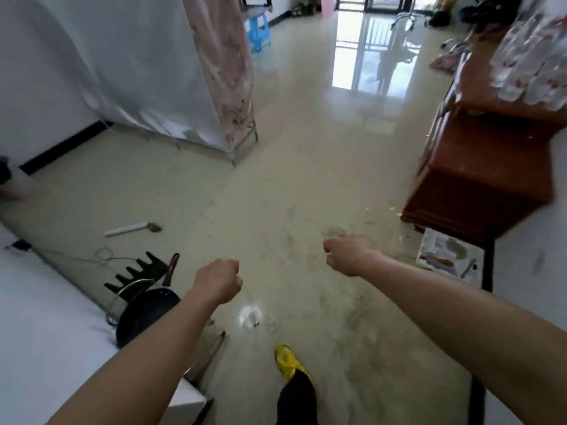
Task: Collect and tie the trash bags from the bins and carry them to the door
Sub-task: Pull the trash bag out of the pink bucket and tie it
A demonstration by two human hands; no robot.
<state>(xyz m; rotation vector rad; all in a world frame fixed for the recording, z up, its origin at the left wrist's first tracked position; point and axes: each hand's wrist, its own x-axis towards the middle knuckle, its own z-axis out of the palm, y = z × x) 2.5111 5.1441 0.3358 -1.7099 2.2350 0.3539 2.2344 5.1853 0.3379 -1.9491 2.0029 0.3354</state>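
Zero trash bags visible anywhere in the head view: none in either hand, none on the floor that I can identify.

Nearest likely source is the pink bin [327, 7], at the far end of the room against the wall, near the glass door [377, 41]. It is too small to tell whether it has a liner. Second candidate is a pale container [13, 182] with a dark top at the left edge, by the wall. I cannot tell whether it is a bin.

Left hand [219, 279]: fingers curled into a fist, gripping nothing, held out over the floor. Right hand [346, 254]: likewise a fist closed on nothing, apart from the left. Both are well away from either candidate.

Surroundings:
- Yellow shoe [287, 360] forward on the tiles, which reads as a stride.
- Black pan [147, 311] low left, beside the left forearm.
- White tube [125, 229] on the floor beyond it.
- Fabric wardrobe [147, 72] left, with a blue stool [259, 32] past it.
- Wooden cabinet [478, 167] right.

Judgement: the task is at its start. No bag is collected, tied or carried, as far as shown. Left to do: reach a bin, lift its liner, knot it, repeat for the others, and carry them all to the door. Which door is meant I cannot tell.
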